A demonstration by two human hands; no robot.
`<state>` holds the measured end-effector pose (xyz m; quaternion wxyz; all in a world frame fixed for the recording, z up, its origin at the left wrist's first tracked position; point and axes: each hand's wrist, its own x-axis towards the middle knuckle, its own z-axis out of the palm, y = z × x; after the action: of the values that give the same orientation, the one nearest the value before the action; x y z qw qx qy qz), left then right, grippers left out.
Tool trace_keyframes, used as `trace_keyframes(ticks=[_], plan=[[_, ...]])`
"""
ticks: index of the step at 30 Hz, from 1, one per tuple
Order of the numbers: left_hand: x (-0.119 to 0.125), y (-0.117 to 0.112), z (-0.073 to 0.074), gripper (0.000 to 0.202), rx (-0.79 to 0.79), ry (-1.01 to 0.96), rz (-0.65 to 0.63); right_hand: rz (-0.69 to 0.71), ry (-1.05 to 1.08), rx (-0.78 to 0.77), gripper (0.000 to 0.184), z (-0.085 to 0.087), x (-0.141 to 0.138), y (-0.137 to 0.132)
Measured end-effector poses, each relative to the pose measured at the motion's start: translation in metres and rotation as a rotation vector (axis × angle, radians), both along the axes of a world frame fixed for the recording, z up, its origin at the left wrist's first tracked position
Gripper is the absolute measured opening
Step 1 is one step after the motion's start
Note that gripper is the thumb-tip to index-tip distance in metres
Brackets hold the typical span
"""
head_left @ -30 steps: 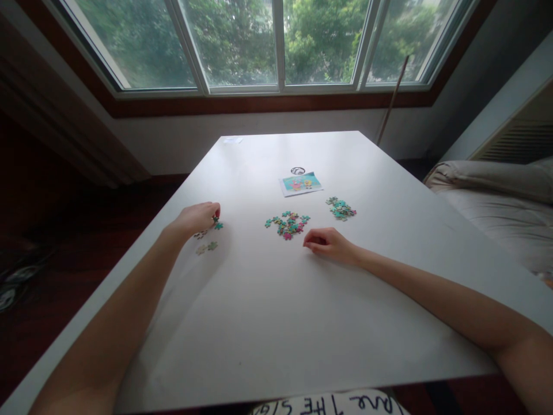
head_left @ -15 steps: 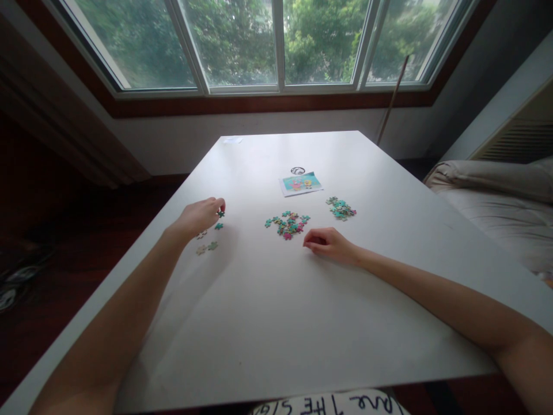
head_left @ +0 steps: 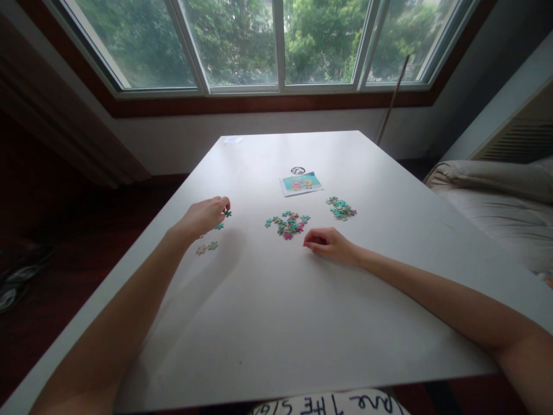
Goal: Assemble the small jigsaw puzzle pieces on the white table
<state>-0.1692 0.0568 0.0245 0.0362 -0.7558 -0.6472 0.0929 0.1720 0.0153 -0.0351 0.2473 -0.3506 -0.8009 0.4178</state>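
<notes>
My left hand (head_left: 203, 217) hovers over the left part of the white table (head_left: 268, 323), its fingertips pinched on a small teal puzzle piece (head_left: 227, 213). Just below it lie a few loose pieces (head_left: 208, 246) and one teal piece (head_left: 219, 226). My right hand (head_left: 330, 244) rests on the table with its fingers curled in, right beside the middle pile of puzzle pieces (head_left: 288, 224). What the curled fingers hold, if anything, is hidden. A second pile of pieces (head_left: 342, 209) lies farther right.
A small picture card (head_left: 300, 184) and a dark ring-shaped mark (head_left: 298, 170) lie beyond the piles. A scrap of paper (head_left: 232, 140) sits at the far left corner. A cushion (head_left: 496, 196) is right of the table, windows behind, a thin stick (head_left: 392, 99) leaning there.
My left hand has lifted a teal piece from the small group and carried it up and to the right. My right hand has stayed still.
</notes>
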Motion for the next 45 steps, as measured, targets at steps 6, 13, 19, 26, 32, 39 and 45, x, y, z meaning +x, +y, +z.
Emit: trace_keyframes(ticks=[6, 13, 19, 26, 32, 39, 45], plan=[[0.002, 0.000, -0.002, 0.024, 0.000, -0.022, -0.015, 0.000, 0.002, -0.008, 0.019, 0.002, -0.001, -0.001], [0.002, 0.000, -0.003, 0.025, -0.002, -0.022, -0.015, 0.000, -0.001, -0.005, 0.018, 0.002, 0.000, 0.000], [0.003, -0.001, -0.004, 0.024, 0.006, -0.048, -0.039, -0.003, -0.007, 0.001, 0.019, 0.003, -0.001, -0.001], [0.022, -0.010, 0.002, 0.019, 0.007, -0.182, -0.161, 0.001, 0.001, -0.002, 0.018, 0.000, -0.002, 0.001], [0.051, -0.021, -0.004, 0.017, -0.048, -0.393, -0.359, -0.004, -0.007, 0.011, 0.018, 0.003, -0.004, 0.000], [0.093, -0.041, -0.019, 0.008, 0.013, -0.623, -0.566, -0.001, 0.002, 0.006, 0.018, 0.005, -0.006, 0.005], [0.111, -0.055, -0.042, 0.012, 0.181, -0.736, -0.614, -0.021, -0.009, 0.017, 0.019, 0.005, -0.007, 0.003]])
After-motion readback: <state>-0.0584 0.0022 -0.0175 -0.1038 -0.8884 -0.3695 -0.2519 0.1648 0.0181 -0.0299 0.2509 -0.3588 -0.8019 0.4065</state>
